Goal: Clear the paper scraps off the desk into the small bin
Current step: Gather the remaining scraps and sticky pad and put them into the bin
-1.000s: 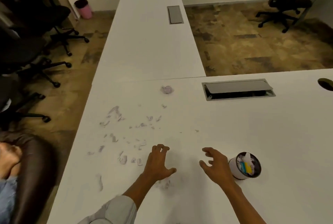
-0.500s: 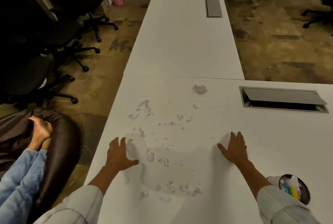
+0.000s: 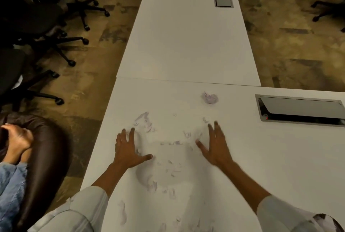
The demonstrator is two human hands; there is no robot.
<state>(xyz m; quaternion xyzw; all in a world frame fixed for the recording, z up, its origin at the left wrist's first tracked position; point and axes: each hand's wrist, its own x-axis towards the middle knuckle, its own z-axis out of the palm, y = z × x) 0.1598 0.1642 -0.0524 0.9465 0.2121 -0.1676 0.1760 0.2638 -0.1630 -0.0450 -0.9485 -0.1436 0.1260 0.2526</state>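
Left hand (image 3: 127, 149) and right hand (image 3: 214, 146) flat on the bench (image 3: 280, 157), fingers spread wide, holding nothing, flanking paper scraps (image 3: 168, 166) near the left edge.

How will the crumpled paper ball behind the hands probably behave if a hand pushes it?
The crumpled paper ball looks light, so it would probably slide or tumble easily on the smooth white desk. Its uneven, rounded shape suggests it may roll a little, not straight. It should squash rather than break.
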